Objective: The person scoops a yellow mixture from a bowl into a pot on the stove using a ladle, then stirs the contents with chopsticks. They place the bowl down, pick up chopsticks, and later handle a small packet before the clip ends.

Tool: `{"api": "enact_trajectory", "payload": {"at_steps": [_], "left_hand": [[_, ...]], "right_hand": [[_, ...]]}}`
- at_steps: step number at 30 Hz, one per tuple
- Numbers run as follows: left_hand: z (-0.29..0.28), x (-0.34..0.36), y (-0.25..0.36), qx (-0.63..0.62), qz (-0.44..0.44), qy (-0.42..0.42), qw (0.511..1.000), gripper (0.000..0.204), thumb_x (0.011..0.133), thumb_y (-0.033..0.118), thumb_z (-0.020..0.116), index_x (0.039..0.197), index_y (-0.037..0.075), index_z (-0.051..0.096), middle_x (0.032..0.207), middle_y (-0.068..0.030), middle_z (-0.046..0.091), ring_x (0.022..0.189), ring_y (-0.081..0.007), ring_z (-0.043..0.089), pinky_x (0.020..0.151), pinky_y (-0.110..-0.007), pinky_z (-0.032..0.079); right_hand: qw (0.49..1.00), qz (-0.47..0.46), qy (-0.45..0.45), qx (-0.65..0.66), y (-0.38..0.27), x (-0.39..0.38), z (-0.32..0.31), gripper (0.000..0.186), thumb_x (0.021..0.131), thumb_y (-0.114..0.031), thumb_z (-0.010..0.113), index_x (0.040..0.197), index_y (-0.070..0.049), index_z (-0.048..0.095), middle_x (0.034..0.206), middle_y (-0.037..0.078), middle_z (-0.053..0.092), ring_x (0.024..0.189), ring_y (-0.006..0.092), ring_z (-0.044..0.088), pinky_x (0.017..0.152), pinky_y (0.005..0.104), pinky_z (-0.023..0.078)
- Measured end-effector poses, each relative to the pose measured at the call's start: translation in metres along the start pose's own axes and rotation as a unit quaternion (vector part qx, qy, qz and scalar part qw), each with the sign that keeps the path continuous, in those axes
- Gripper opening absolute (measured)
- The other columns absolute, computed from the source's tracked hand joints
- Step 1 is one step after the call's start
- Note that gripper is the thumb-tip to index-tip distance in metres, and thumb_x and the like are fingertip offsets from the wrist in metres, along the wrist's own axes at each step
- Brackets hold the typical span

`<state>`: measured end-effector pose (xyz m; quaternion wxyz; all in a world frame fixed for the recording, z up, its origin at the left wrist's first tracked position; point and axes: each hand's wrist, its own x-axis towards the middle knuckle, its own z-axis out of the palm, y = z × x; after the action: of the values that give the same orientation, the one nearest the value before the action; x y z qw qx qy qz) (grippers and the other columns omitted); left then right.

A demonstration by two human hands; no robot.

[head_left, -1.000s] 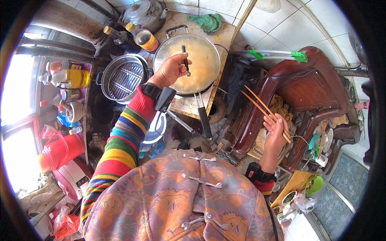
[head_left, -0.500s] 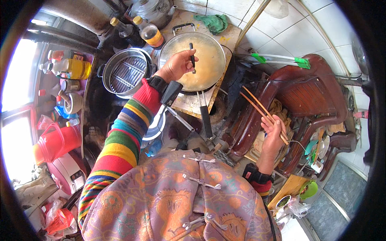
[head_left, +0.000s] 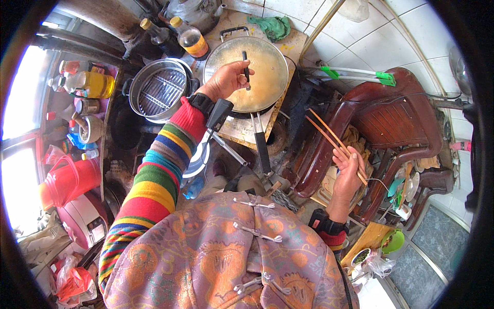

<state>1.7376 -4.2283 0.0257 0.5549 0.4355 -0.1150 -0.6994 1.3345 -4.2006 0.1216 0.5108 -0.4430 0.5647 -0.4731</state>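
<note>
A glass lid [head_left: 267,67] covers the wide pan, and yellowish contents show blurrily through it. My left hand [head_left: 229,81] grips the lid's black handle [head_left: 245,64] from the left side. Below the lid, the pan's long black handle [head_left: 262,149] points toward me. My right hand [head_left: 347,172] holds a pair of wooden chopsticks [head_left: 332,139], well to the right of the pan. Their tips point up and left, slightly apart, over the floor side of a dark red wooden chair [head_left: 401,116].
Two bottles of dark sauce [head_left: 193,41] stand behind a metal steamer pot [head_left: 158,90] left of the pan. A kettle [head_left: 193,13] is at the back. Shelves at the left carry an oil bottle [head_left: 95,85] and a red jug [head_left: 77,180]. A green cloth [head_left: 272,28] lies behind the pan.
Almost nothing differs. The view has shifted slightly; my left hand remains at the lid handle and my right hand keeps the chopsticks.
</note>
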Motion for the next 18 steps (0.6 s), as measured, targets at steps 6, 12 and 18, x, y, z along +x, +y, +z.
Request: {"api": "enact_trajectory", "payload": {"at_steps": [6, 12, 18], "left_hand": [[0.0, -0.043, -0.001, 0.006, 0.104, 0.049, 0.993, 0.039, 0.095, 0.019, 0.056, 0.128, 0.0, 0.049, 0.114, -0.0097, 0.059, 0.086, -0.0193, 0.06, 0.082, -0.034, 0.05], [-0.032, -0.154, -0.017, -0.09, 0.136, 0.101, 0.981, 0.016, 0.096, 0.018, 0.055, 0.103, 0.003, 0.056, 0.095, -0.007, 0.063, 0.071, -0.0125, 0.057, 0.068, -0.027, 0.048], [-0.082, -0.273, -0.049, -0.118, 0.157, 0.199, 0.96, 0.013, 0.096, 0.016, 0.055, 0.09, 0.005, 0.058, 0.084, -0.0049, 0.063, 0.07, -0.0117, 0.056, 0.07, -0.028, 0.048]], "right_hand": [[0.998, -0.016, -0.039, 0.054, -0.001, 0.003, 0.003, 0.031, 0.099, -0.018, 0.048, 0.113, 0.008, 0.056, 0.101, 0.023, 0.066, 0.087, 0.0318, 0.069, 0.075, 0.0365, 0.057], [0.978, -0.076, -0.18, 0.07, -0.028, -0.012, 0.042, 0.03, 0.098, -0.018, 0.047, 0.112, 0.007, 0.054, 0.103, 0.021, 0.065, 0.09, 0.0307, 0.069, 0.078, 0.0362, 0.058], [0.871, -0.297, -0.38, -0.091, -0.036, -0.044, 0.151, 0.023, 0.092, -0.009, 0.056, 0.111, 0.003, 0.06, 0.105, 0.017, 0.065, 0.097, 0.0277, 0.066, 0.085, 0.0368, 0.053]]}}
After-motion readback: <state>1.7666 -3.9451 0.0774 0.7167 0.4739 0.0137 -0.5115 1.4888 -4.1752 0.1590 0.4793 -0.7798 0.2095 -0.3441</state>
